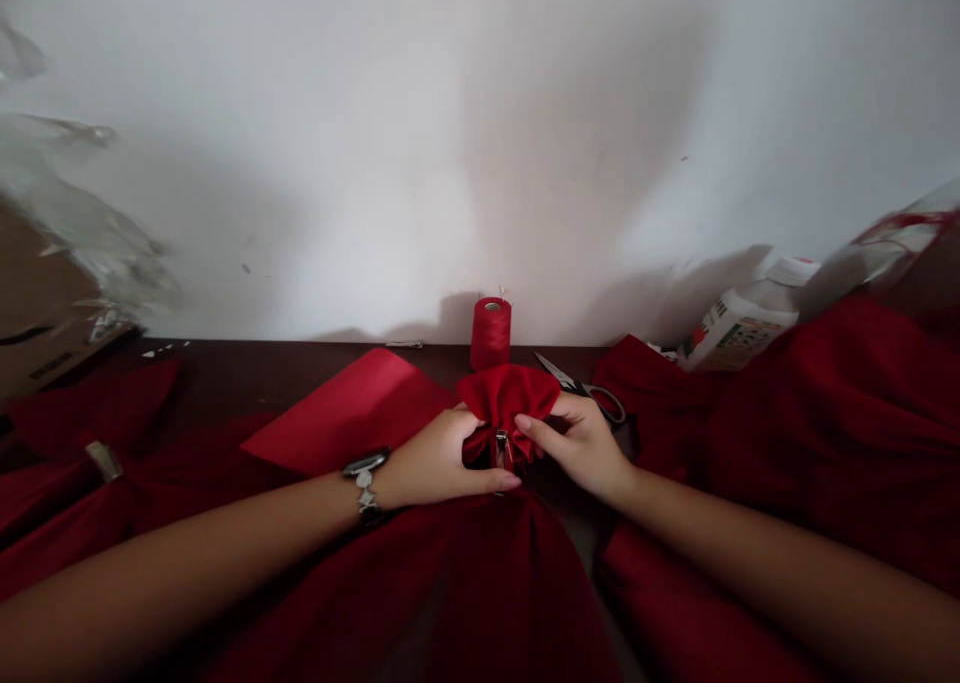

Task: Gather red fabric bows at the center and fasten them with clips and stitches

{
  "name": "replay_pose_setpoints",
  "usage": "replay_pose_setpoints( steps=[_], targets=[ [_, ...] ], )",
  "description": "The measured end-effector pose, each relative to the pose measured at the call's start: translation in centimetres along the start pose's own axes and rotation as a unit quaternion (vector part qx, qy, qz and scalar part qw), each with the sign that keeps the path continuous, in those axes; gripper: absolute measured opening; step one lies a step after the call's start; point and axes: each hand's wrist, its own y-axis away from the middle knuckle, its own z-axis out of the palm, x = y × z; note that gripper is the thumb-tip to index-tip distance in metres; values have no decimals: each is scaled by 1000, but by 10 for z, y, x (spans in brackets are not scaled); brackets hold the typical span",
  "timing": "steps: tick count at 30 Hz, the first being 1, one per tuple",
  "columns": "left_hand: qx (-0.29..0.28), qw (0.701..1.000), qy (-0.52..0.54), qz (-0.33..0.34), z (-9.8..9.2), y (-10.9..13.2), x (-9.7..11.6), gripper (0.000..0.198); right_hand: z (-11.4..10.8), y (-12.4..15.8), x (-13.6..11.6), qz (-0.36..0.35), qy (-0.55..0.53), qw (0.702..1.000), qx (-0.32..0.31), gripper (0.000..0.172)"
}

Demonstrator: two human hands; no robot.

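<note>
Both of my hands hold a gathered piece of red fabric [510, 391] in the middle of the view. A small metal clip [502, 448] sits on its bunched middle. My left hand [450, 455], with a watch on the wrist, grips the fabric from the left, its thumb below the clip. From the right, my right hand [581, 443] pinches the gathers beside the clip; some of its fingers are hidden behind the cloth. A red thread spool [491, 333] with pins in its top stands just behind the fabric. Below the hands, more red cloth hangs toward me.
Scissors [592, 388] lie behind my right hand. A white-capped bottle [750, 308] leans at the right beside heaped red cloth [847, 433]. At left are a flat red piece [360, 408], another clipped red cloth [105, 461] and a cardboard box [45, 303]. A white wall [360, 163] rises behind.
</note>
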Motion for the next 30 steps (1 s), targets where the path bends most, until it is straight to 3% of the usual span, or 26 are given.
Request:
replay_pose_setpoints(
  steps=[7,12,20,30],
  targets=[
    [-16,998,56,-3,-2,-5,-6,30,-3,2,0,-64,69,994,59,14],
    [1,997,83,6,-1,-4,-10,31,-4,2,0,-87,97,991,30,10],
    [2,998,54,16,0,-1,-9,42,-5,-3,10,-53,77,995,-35,17],
    [-20,996,34,75,1,1,-7,30,-1,-2,10,-33,23,999,-18,15]
  ],
)
